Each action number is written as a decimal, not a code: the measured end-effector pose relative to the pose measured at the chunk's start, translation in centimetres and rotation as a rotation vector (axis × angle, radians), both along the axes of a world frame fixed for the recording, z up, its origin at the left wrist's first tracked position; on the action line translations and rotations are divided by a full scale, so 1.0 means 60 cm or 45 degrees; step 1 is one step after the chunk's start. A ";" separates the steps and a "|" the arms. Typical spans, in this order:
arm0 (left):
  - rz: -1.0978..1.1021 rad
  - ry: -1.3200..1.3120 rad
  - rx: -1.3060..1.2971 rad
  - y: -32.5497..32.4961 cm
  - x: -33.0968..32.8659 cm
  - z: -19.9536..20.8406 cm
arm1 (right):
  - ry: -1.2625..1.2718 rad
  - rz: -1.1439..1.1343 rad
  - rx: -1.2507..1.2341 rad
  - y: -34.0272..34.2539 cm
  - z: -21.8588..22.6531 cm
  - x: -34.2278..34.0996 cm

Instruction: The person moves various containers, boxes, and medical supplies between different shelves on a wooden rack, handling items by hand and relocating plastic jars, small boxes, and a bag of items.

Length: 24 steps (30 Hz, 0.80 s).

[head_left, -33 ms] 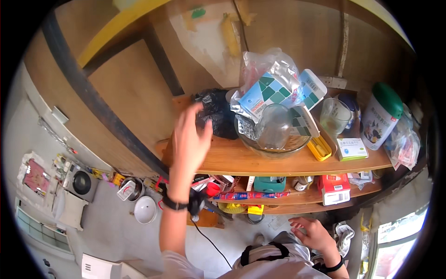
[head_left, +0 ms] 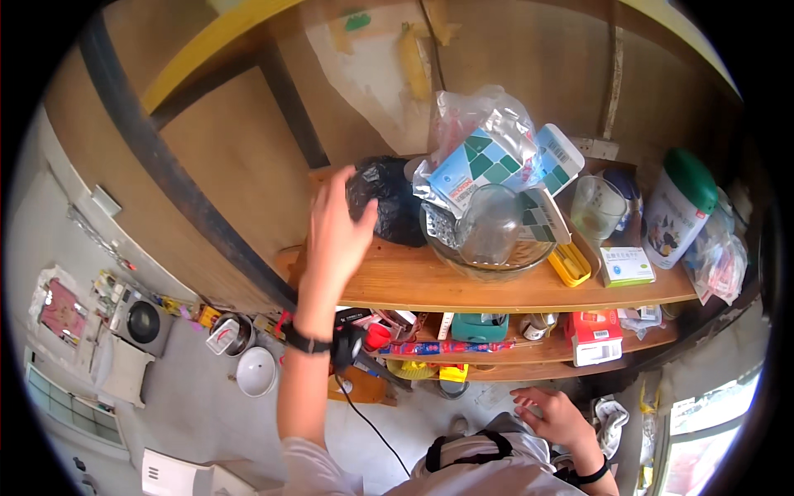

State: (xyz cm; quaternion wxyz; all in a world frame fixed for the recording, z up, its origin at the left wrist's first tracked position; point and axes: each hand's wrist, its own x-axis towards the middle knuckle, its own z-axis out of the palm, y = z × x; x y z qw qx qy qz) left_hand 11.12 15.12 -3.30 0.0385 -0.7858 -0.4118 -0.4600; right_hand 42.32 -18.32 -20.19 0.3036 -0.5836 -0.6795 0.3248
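On the upper shelf (head_left: 397, 277), a clear bowl (head_left: 463, 269) is heaped with a blue-and-green box (head_left: 475, 172), a blister pack (head_left: 439, 227) and a clear vessel (head_left: 493, 227). To its left is set a black plastic bag (head_left: 395, 207), contents hidden. Beside it the left hand (head_left: 337, 236) is held open, fingers spread; contact cannot be told. The right hand (head_left: 560, 420) is held empty, loosely curled, near the body.

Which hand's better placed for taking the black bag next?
Left, probably: the left hand is open beside the black bag, contact unclear; the right hand is low, away from the shelf.
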 end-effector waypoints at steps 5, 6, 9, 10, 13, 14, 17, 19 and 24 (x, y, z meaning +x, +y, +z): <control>0.146 0.309 -0.321 0.079 0.000 0.044 | -0.029 0.015 0.111 0.009 0.003 -0.028; 0.110 0.303 -0.029 0.077 0.008 0.039 | -0.026 0.004 0.110 0.006 0.003 -0.028; 0.109 0.017 -0.116 0.065 -0.008 0.042 | 0.018 -0.157 0.016 -0.011 0.002 -0.017; -0.004 -0.146 -0.132 0.060 -0.014 0.054 | 0.003 -0.177 0.013 -0.017 -0.010 -0.008; 0.000 -0.247 -0.147 0.019 -0.031 0.083 | -0.032 -0.209 -0.009 -0.026 -0.022 -0.002; 0.024 -0.263 -0.224 0.000 -0.027 0.091 | 0.012 -0.212 -0.046 -0.026 -0.025 -0.001; 0.148 -0.182 -0.148 -0.044 -0.026 0.101 | 0.023 -0.174 -0.047 -0.029 -0.032 -0.004; 0.133 -0.127 -0.080 -0.057 -0.042 0.083 | 0.000 -0.139 -0.034 -0.025 -0.033 -0.015; 0.038 0.290 -0.146 -0.150 -0.060 0.048 | -0.071 -0.095 -0.019 -0.013 -0.038 -0.028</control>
